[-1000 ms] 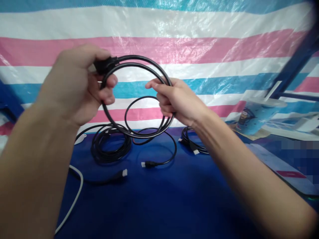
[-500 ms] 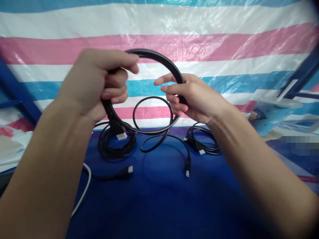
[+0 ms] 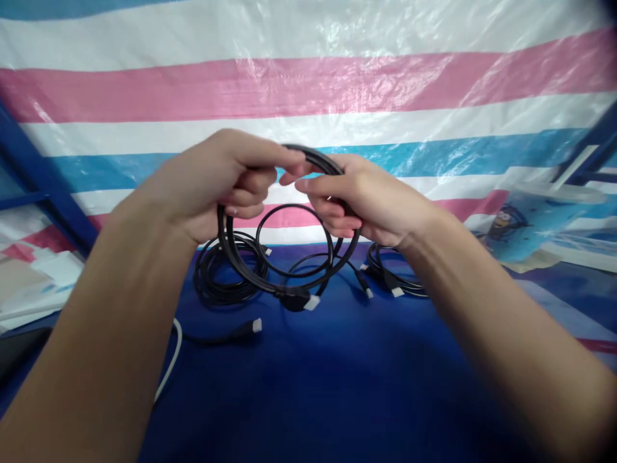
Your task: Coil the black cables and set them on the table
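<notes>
A black cable [image 3: 250,275] is looped into a coil that I hold up above the blue table. My left hand [image 3: 241,173] is closed around the coil's upper left side. On its upper right side, my right hand [image 3: 344,196] grips it too, and the two index fingers nearly meet at the top. One plug [image 3: 296,298] with a pale tip hangs at the bottom of the coil. A looser loop of black cable [image 3: 260,225] trails behind it, with another plug [image 3: 365,283] low on the right.
A coiled black cable [image 3: 205,289] lies behind at left, and another coil [image 3: 385,276] at right. A separate plug [image 3: 245,330] and a white cable [image 3: 169,370] lie nearer me. A blue cup [image 3: 520,222] with a straw stands at right, a dark object [image 3: 22,350] at left.
My hands have come closer together and a little lower. The held plug has swung from the left side to the bottom of the coil. The trailing plug has been drawn back from the front.
</notes>
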Demonstrator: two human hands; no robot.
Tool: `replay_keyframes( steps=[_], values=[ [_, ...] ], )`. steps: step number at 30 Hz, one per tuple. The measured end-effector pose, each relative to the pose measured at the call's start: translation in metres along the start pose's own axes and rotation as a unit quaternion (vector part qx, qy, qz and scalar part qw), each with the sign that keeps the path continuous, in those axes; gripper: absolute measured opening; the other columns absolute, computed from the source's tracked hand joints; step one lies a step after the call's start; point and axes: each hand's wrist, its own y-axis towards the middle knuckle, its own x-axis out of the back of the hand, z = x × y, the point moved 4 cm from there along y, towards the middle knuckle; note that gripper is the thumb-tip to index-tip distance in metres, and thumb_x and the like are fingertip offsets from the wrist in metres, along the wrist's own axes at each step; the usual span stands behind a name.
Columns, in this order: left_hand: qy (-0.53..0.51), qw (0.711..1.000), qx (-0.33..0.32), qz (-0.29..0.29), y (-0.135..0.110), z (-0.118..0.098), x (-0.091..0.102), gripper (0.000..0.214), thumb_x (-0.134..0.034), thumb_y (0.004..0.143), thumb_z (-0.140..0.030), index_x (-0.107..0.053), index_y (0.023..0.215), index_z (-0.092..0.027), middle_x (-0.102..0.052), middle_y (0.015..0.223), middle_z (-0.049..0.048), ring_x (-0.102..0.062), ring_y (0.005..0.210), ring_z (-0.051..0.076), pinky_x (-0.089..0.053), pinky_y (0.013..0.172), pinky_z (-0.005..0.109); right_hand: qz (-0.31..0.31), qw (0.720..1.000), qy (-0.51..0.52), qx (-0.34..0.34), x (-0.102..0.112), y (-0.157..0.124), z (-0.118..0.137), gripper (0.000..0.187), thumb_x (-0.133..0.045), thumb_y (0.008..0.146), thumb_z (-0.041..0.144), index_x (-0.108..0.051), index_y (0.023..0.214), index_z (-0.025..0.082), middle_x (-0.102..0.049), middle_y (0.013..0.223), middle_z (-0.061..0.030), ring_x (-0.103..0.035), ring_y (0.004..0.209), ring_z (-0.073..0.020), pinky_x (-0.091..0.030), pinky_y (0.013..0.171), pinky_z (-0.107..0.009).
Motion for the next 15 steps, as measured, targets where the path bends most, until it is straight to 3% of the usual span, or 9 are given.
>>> replay_keyframes(
  steps=[4, 6, 10, 15],
  values=[
    [-0.106, 0.985, -0.102, -0.092, 0.000, -0.007, 0.012, 0.027, -0.044, 0.090, -0.013, -0.052, 0.064, -0.014, -0.011, 0.043, -0.0076, -0.009, 0.032, 0.001, -0.014, 0.029, 0.014, -0.013, 0.984, 0.176, 0.002, -0.001, 0.006, -0.007, 0.011, -0.047, 0.091, 0.015, -0.056, 0.098, 0.014, -0.024, 0.048, 0.0087, -0.018, 0.035, -0.0021, -0.021, 0.032, -0.014],
    [-0.184, 0.966, -0.116, -0.143, 0.002, -0.003, 0.018, 0.030, -0.040, 0.095, -0.015, -0.049, 0.066, -0.013, -0.010, 0.043, -0.0085, -0.008, 0.034, 0.001, -0.016, 0.031, 0.013, -0.024, 0.970, 0.243, 0.018, -0.004, 0.010, -0.011, 0.015, -0.047, 0.094, 0.024, -0.057, 0.097, 0.013, -0.029, 0.049, 0.0081, -0.027, 0.036, -0.0023, -0.032, 0.037, -0.015],
    [-0.300, 0.921, -0.114, -0.219, 0.007, 0.009, 0.027, 0.031, -0.035, 0.097, -0.015, -0.042, 0.066, -0.015, -0.010, 0.041, -0.0095, -0.009, 0.033, 0.001, -0.018, 0.032, 0.013, -0.018, 0.927, 0.368, 0.065, -0.010, 0.014, -0.015, 0.051, -0.042, 0.091, 0.060, -0.056, 0.098, 0.011, -0.056, 0.066, -0.0005, -0.060, 0.061, -0.0112, -0.053, 0.064, -0.023],
    [-0.401, 0.868, -0.109, -0.272, 0.006, 0.014, 0.029, 0.026, -0.039, 0.097, -0.016, -0.040, 0.071, -0.017, -0.013, 0.040, -0.0104, -0.013, 0.032, 0.001, -0.021, 0.034, 0.014, 0.015, 0.883, 0.449, 0.138, -0.015, 0.010, -0.011, 0.063, -0.039, 0.083, 0.073, -0.050, 0.102, 0.014, -0.065, 0.094, -0.0084, -0.065, 0.090, -0.0191, -0.055, 0.082, -0.028]
  ],
)
